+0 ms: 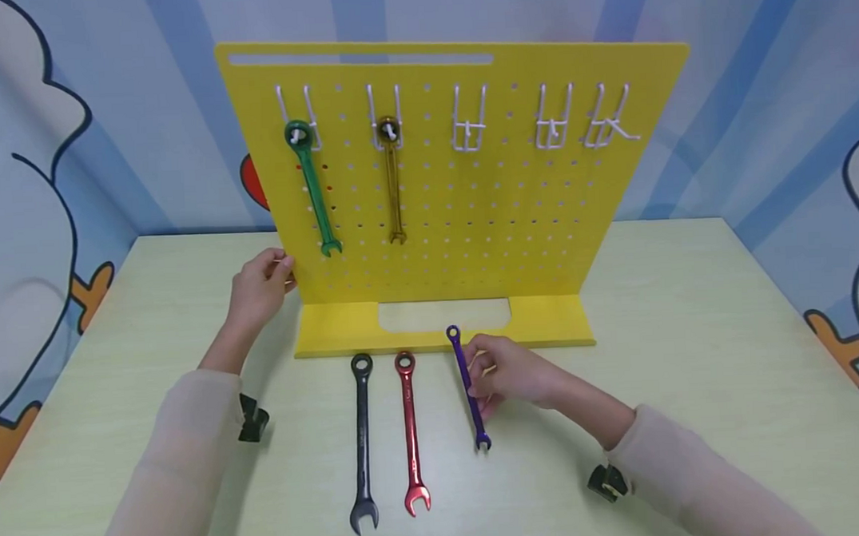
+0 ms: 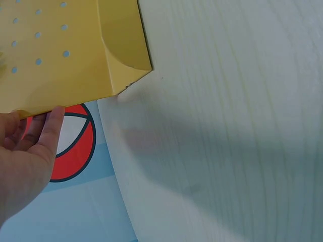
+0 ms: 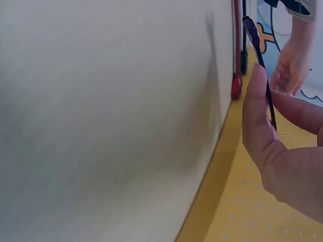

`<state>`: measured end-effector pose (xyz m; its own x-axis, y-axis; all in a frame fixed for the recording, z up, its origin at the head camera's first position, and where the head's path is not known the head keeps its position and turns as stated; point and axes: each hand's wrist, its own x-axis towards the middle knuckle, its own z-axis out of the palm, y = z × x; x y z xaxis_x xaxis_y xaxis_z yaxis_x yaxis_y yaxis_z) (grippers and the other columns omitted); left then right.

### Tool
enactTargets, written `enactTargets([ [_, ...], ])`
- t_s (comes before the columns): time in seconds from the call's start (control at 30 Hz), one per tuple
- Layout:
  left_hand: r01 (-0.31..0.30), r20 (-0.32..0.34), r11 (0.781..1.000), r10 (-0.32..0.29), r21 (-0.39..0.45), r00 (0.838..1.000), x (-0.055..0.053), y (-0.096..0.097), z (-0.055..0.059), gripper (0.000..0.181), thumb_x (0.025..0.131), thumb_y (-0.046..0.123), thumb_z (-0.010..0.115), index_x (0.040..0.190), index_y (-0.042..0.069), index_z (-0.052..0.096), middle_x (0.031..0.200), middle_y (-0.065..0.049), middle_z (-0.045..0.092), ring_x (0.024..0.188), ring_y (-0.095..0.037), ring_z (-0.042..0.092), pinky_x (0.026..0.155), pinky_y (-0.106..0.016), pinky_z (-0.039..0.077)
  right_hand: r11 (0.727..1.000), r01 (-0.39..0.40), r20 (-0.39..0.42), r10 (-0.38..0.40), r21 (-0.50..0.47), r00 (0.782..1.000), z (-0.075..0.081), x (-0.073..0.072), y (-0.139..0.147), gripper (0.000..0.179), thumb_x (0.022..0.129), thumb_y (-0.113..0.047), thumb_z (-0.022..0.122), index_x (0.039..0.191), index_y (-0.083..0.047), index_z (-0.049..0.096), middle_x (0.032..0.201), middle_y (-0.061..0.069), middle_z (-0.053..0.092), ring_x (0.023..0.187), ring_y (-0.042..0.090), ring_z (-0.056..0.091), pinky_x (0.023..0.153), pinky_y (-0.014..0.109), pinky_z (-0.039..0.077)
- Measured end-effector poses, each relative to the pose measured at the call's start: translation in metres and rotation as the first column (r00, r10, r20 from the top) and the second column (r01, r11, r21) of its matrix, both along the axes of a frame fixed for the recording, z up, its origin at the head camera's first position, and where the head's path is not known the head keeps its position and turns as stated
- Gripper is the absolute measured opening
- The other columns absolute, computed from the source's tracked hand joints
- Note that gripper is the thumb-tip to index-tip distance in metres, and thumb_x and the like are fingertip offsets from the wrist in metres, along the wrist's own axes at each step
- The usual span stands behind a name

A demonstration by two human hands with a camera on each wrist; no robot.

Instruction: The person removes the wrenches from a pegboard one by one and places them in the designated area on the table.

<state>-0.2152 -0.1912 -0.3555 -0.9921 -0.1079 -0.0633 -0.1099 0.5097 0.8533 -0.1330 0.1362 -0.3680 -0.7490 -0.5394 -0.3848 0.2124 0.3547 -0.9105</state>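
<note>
My right hand (image 1: 504, 370) pinches a purple combination wrench (image 1: 467, 386) by the middle of its shank, ring end toward the pegboard. In the right wrist view the wrench (image 3: 255, 38) lies between thumb and fingers. My left hand (image 1: 259, 285) grips the left edge of the yellow pegboard (image 1: 455, 195) low down; the left wrist view shows its fingers (image 2: 50, 131) at that edge. A black wrench (image 1: 362, 439) and a red wrench (image 1: 411, 429) lie side by side on the table, left of the purple one.
On the pegboard, a green wrench (image 1: 312, 185) and a bronze-coloured wrench (image 1: 393, 182) hang from white hooks. Three more hooks (image 1: 469, 136) to their right hold nothing. The board's yellow base (image 1: 331, 328) stands on the pale table (image 1: 692, 352), before a blue striped wall (image 1: 447, 3).
</note>
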Motion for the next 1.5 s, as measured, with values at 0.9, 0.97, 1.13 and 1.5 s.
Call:
enactTargets([
  [0.9,0.0,-0.001,1.0,0.0,-0.002,1.0,0.001,0.0,0.001,0.034,0.099,0.022,0.037,0.119,-0.004,0.047,0.117,-0.022,0.053,0.108,-0.031,0.054,0.089,-0.036,0.048,0.998,0.043,0.094,-0.046,0.038,0.995,-0.02,0.009,-0.014,0.019,0.08,0.016,0.055,0.095,0.01,0.044,0.069,0.018,0.056,0.051,0.023,0.061,0.053,0.038,0.056],
  [0.97,0.001,0.001,1.0,-0.001,-0.002,1.0,0.001,0.0,0.002,0.034,0.099,0.021,0.037,0.119,-0.004,0.047,0.118,-0.022,0.053,0.108,-0.031,0.054,0.089,-0.036,0.048,0.998,0.047,0.09,-0.05,0.037,0.995,-0.02,0.009,-0.014,0.019,0.08,0.016,0.055,0.095,0.01,0.045,0.069,0.019,0.057,0.051,0.024,0.062,0.052,0.038,0.056],
  [1.13,-0.003,0.005,1.0,0.003,-0.006,1.0,0.002,0.0,0.002,0.033,0.099,0.021,0.037,0.119,-0.004,0.047,0.117,-0.022,0.053,0.108,-0.031,0.054,0.09,-0.036,0.047,0.996,0.065,0.085,-0.07,0.063,0.994,-0.019,0.008,-0.016,0.019,0.08,0.015,0.056,0.095,0.01,0.045,0.071,0.02,0.058,0.052,0.025,0.062,0.052,0.037,0.056],
  [1.5,-0.009,0.007,1.0,0.009,-0.008,1.0,0.001,0.001,0.002,0.034,0.099,0.023,0.037,0.119,-0.003,0.047,0.117,-0.021,0.053,0.107,-0.031,0.054,0.09,-0.036,0.047,0.991,0.099,0.08,-0.106,0.092,0.991,-0.018,0.009,-0.016,0.02,0.082,0.013,0.056,0.098,0.01,0.045,0.072,0.02,0.057,0.052,0.026,0.063,0.053,0.037,0.056],
])
